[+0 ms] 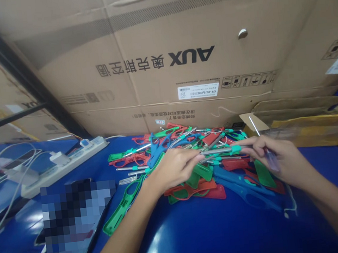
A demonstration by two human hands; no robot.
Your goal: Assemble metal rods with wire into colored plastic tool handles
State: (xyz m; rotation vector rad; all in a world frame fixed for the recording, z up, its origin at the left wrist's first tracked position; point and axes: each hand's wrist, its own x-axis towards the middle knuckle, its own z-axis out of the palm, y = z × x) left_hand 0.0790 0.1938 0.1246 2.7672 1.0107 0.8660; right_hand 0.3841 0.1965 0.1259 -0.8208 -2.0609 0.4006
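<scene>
My left hand (175,168) pinches one end of a thin metal tube (215,151) held level above a pile of parts. At the tube's other end is a green plastic piece (235,149), with the fingertips of my right hand (284,160) closed at it. The right hand also grips a screwdriver (271,160) with a clear purplish handle, its shaft pointing up. Below both hands lie red shells (213,192), green shells (120,214) and blue shells (244,187), with finger loops, like lighter casings. More metal tubes (139,172) with green ends are mixed in.
A large cardboard box (135,33) stands behind the pile. To the left are a white power strip (67,165) with cables and a partly blurred-out dark device (79,220). A cardboard box with yellow tape (317,127) sits at right on the blue table (198,236).
</scene>
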